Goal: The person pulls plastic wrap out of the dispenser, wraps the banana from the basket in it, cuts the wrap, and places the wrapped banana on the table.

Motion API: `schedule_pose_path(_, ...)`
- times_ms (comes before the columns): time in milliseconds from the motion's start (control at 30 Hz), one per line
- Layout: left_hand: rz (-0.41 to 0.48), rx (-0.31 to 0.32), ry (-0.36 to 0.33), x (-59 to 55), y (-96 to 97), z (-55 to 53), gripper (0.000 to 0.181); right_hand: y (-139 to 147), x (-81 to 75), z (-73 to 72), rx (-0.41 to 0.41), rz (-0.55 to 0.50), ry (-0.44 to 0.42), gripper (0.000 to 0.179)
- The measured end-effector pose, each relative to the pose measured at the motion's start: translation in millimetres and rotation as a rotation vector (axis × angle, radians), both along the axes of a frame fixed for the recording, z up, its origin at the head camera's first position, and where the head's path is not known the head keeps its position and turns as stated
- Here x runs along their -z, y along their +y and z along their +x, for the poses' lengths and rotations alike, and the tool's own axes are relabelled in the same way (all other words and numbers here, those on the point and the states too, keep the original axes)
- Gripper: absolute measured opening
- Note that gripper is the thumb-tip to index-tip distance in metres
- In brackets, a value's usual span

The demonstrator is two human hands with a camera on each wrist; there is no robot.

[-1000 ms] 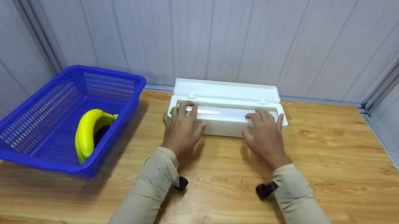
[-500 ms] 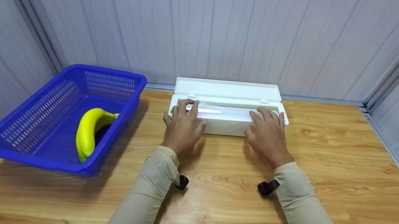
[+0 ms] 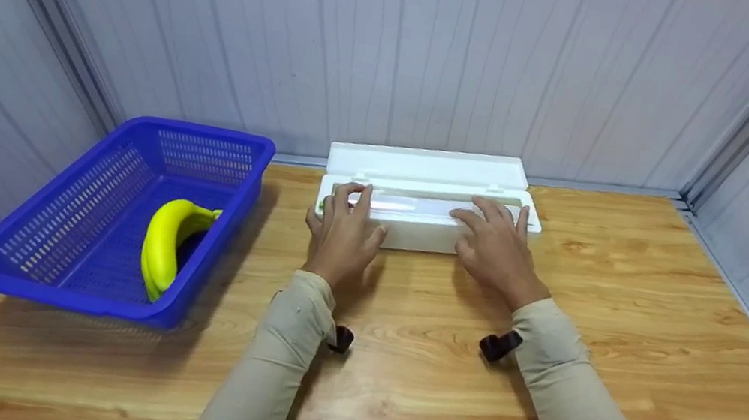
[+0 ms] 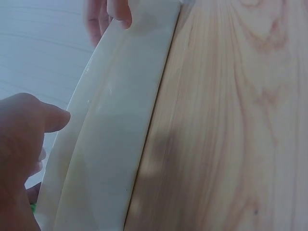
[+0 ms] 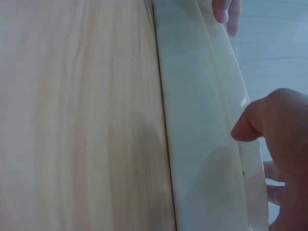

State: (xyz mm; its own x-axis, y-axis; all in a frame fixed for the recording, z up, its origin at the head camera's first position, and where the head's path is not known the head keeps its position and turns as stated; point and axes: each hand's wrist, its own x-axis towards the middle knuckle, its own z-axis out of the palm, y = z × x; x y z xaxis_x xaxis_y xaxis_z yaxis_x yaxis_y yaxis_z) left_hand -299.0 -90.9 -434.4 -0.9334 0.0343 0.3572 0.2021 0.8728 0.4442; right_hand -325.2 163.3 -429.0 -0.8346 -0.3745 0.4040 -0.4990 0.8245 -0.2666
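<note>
White box (image 3: pixel 419 236) is resting on the tabletop (image 3: pixel 403 405) near the centre of the frame, its lid (image 3: pixel 427 166) lying open along the far side. A shiny strip (image 3: pixel 402 204) is running along the box's top. The left hand (image 3: pixel 344 239) is reaching bent fingers over the box's left part, thumb in front; the right hand (image 3: pixel 498 255) is doing likewise toward the right end. Whether either is pinching anything cannot be told. At frame left, a blue basket (image 3: pixel 63 299) is holding yellow bananas (image 3: pixel 161 247).
</note>
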Motion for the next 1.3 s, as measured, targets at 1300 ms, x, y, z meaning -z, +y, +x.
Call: schedule_pose_path(1300, -0.025, 0.015, 0.02, -3.3, 4.2, 1.2, 0.069, 18.6, -11.4, -0.2, 0.05, 0.071, 0.045, 0.046)
